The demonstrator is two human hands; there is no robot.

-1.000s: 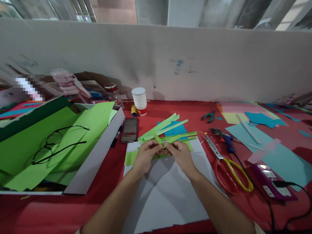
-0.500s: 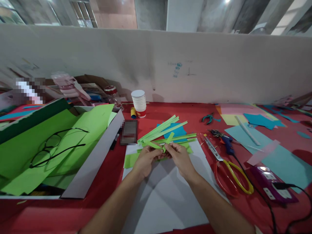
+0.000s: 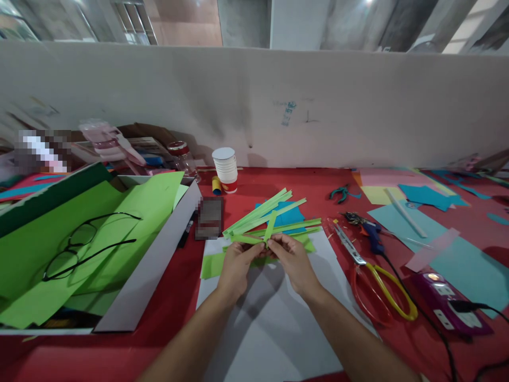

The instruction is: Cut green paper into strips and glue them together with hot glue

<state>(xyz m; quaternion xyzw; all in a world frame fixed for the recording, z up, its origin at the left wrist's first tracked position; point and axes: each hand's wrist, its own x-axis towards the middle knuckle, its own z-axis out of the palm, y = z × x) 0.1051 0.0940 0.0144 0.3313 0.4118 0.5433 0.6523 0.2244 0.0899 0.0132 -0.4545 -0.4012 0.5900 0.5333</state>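
Both hands meet above a white sheet [image 3: 274, 329], pinching a folded green paper strip [image 3: 271, 225]. My left hand [image 3: 238, 262] is closed on the part that runs to the left. My right hand [image 3: 292, 260] pinches the fold from the other side, where one end sticks up between the fingers. Behind the hands lie several loose light-green strips [image 3: 258, 211] over a blue paper piece [image 3: 288, 215]. A wider green piece [image 3: 212, 266] lies by my left hand. The fingertips partly hide the fold itself.
At left, a box [image 3: 149, 265] holds green sheets and eyeglasses [image 3: 75, 249]. Paper cups [image 3: 225, 167] stand near the wall. To the right lie scissors [image 3: 368, 276], a glue gun [image 3: 370, 233], pliers [image 3: 339, 193] and a purple power strip [image 3: 451, 305] with a black cord.
The upright end of the green strip now stands straighter and a little higher between the fingers. Both hands have stayed in nearly the same place.
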